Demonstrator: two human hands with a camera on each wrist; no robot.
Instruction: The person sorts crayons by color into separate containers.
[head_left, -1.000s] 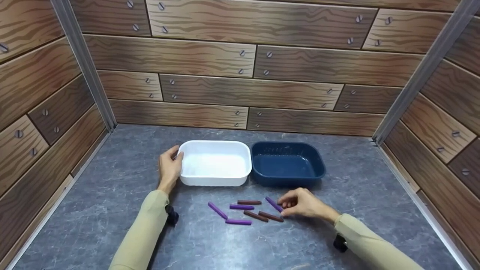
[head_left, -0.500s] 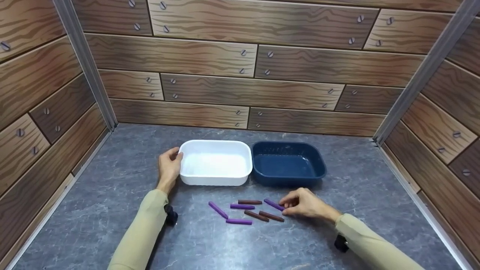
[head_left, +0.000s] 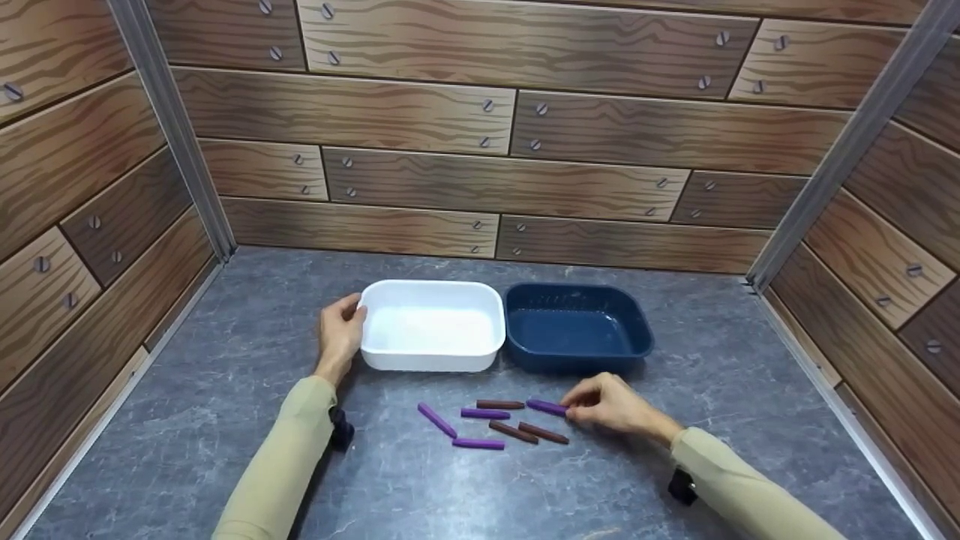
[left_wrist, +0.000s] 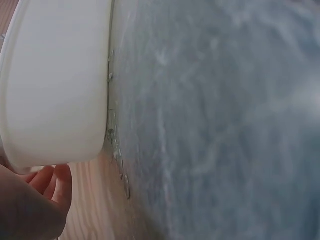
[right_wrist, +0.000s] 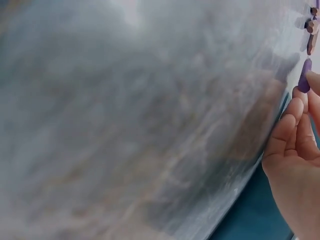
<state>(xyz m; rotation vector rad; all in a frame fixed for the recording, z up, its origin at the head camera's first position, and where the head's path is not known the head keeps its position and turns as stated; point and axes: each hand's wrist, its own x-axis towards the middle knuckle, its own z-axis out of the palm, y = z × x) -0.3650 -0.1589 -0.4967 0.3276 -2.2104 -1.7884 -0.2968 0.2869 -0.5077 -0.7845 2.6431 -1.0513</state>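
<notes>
My left hand (head_left: 340,336) holds the left end of a white rectangular tub (head_left: 431,361). In the left wrist view its bent fingers (left_wrist: 62,182) lie at the tub's end, below the rim. My right hand (head_left: 619,405) pinches the right end of a purple crayon (head_left: 546,407) between thumb and fingertips, low over the table, in front of a dark blue tub (head_left: 577,361). The crayon's end (right_wrist: 304,76) shows between the fingers in the right wrist view. Left of it lie brown crayons (head_left: 500,404) and more purple crayons (head_left: 478,444).
The two tubs stand side by side on the grey marbled table (head_left: 420,495), with the crayons scattered in front of them. Wood-patterned walls (head_left: 480,180) enclose the back and both sides, joined by metal corner posts (head_left: 825,150).
The purple crayon in my right hand has turned from a steep slant to nearly level. My right hand has shifted slightly; my left hand stays at the white tub.
</notes>
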